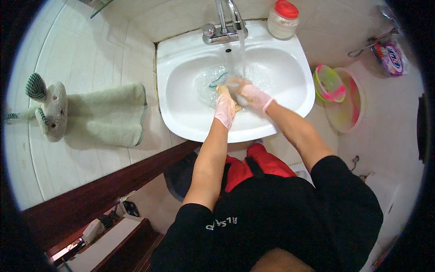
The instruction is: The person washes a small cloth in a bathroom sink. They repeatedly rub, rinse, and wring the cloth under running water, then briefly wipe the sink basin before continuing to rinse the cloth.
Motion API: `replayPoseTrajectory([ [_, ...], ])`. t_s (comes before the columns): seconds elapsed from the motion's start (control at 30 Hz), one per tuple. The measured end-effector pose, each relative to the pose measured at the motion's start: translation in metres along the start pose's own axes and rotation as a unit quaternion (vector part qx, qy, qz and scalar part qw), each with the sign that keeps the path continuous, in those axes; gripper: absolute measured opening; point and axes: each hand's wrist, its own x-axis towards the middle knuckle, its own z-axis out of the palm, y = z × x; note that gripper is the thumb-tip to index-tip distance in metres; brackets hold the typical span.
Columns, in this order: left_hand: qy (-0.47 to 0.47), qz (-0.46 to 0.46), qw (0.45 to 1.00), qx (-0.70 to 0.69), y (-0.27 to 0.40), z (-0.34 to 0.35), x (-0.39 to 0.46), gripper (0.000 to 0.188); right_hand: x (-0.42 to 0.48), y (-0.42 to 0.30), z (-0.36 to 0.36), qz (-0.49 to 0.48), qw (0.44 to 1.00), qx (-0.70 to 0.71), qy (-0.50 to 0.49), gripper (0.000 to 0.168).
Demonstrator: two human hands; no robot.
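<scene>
Both hands wear thin translucent pinkish gloves and are inside a white ceramic washbasin (pixel 180 119). My left hand (pixel 225 102) is at the middle of the bowl, its fingers curled around something I cannot make out. Close by on the right, my right hand (pixel 245 90) is blurred under the running water (pixel 242 54). Some whitish, wet material shows between the two hands. A thin teal cord or edge (pixel 218 80) sticks out beside my left fingertips, over the water in the bowl. The water falls from a chrome faucet (pixel 224 34) at the back of the basin.
A jar with a red lid (pixel 283 20) stands on the basin's back right corner. Plastic bowls (pixel 329 83) and a purple packet (pixel 390 59) are at the right. An animal-headed hand towel (pixel 105 114) hangs on the tiled wall at the left, above a dark wooden door frame (pixel 112 176).
</scene>
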Motion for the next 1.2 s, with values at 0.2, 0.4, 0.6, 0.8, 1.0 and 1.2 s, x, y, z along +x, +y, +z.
replayPoseTrajectory([
  [0.2,-0.430,0.059,0.870,-0.236,-0.040,-0.074,0.074,0.035,0.015,0.051,0.070,-0.030,0.991,-0.130,-0.007,0.020],
  [0.4,-0.437,0.245,0.846,-0.182,-0.031,-0.095,0.080,0.024,0.000,0.005,0.085,-0.132,0.901,-0.412,0.021,0.034],
  [0.6,-0.158,0.314,0.936,0.025,-0.004,-0.050,-0.009,0.026,0.004,-0.007,0.042,-0.219,0.889,-0.376,0.142,0.033],
  [0.8,-0.108,0.298,0.948,0.023,-0.002,-0.050,-0.016,0.042,0.001,-0.012,-0.010,-0.041,0.781,-0.575,0.240,0.038],
  [1.0,-0.105,0.211,0.972,-0.002,-0.016,-0.067,-0.001,0.057,-0.005,-0.015,0.005,-0.025,0.689,-0.684,0.240,0.052],
  [1.2,-0.114,0.112,0.987,0.015,-0.007,-0.048,-0.003,0.060,0.010,-0.001,0.006,0.047,0.995,-0.077,0.048,0.036],
])
